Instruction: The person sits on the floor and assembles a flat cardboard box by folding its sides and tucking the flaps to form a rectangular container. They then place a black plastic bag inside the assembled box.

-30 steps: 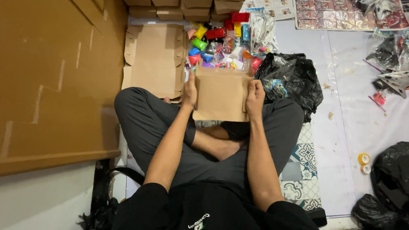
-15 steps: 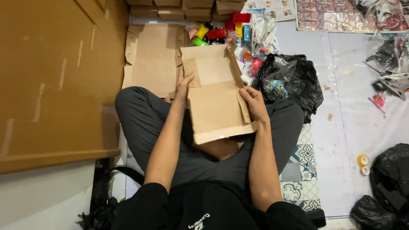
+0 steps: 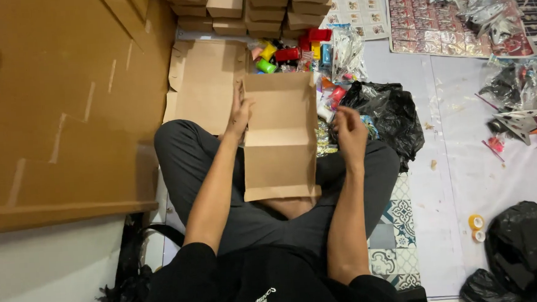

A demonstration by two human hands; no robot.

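Head view, left hand (image 3: 240, 114) gripping cardboard box (image 3: 280, 135) edge

One view only, from the head, looking steeply down over the lap; the cardboard box (image 3: 280, 135) sits close below, centre frame; floor clutter stretches away ahead; no second view shares anything.

Left fingers (image 3: 239, 107) perhaps behind box (image 3: 280, 138).

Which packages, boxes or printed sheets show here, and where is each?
Open brown cardboard box: on the lap, left hand at its edge.
Flat cardboard blank: floor, left of it.
Stacked brown boxes: top centre.
Printed sheets: top right, red and white.
Black bag: right of the box.
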